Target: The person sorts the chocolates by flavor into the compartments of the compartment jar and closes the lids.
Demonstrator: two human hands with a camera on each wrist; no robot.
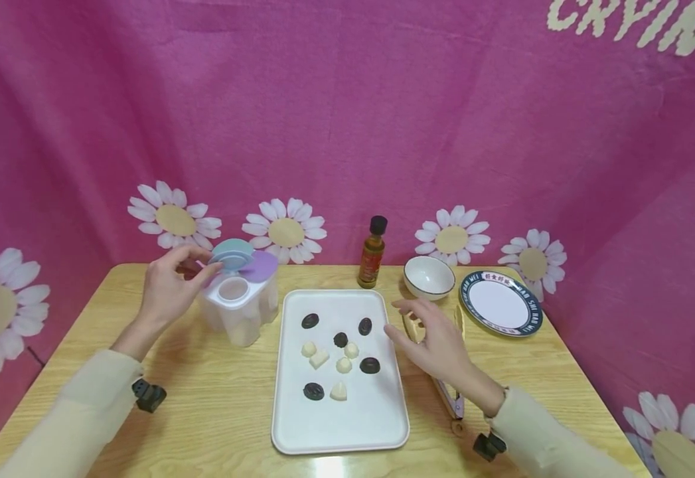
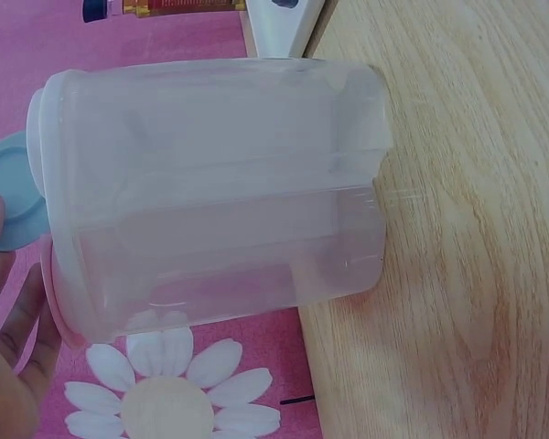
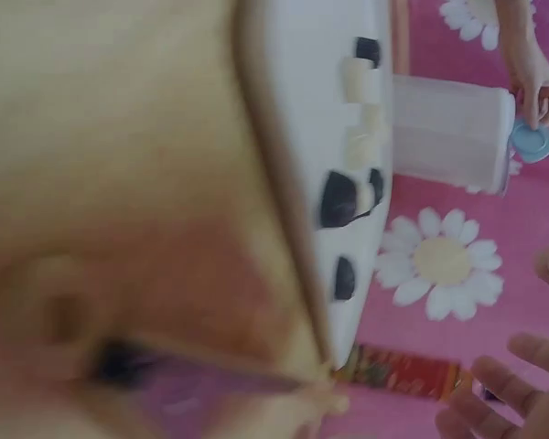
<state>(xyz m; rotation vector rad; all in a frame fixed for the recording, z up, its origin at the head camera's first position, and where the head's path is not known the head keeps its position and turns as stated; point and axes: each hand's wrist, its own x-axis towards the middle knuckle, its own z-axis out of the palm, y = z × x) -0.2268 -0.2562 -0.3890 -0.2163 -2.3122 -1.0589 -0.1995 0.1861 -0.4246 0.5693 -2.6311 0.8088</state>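
My left hand (image 1: 170,282) is at the top of a translucent divided container (image 1: 242,325), pinching its raised light-blue flip lid (image 1: 232,256) between thumb and fingers. Below that lid shows a round opening in the white top. In the left wrist view the container's clear side (image 2: 220,192) fills the middle, and the thumb lies on the blue lid (image 2: 16,197). Relaxed and holding nothing, my right hand (image 1: 433,338) hovers over a pair of tongs (image 1: 450,398), partly hiding them, beside the tray's right edge. Its spread fingers (image 3: 508,389) show in the right wrist view.
A white tray (image 1: 341,425) in the centre carries several dark and cream chocolate-like pieces (image 1: 319,359). Behind it stands a sauce bottle (image 1: 371,255) with a black cap. A white bowl (image 1: 429,275) and a blue-rimmed plate (image 1: 500,302) are at the back right. Pink cloth hangs behind.
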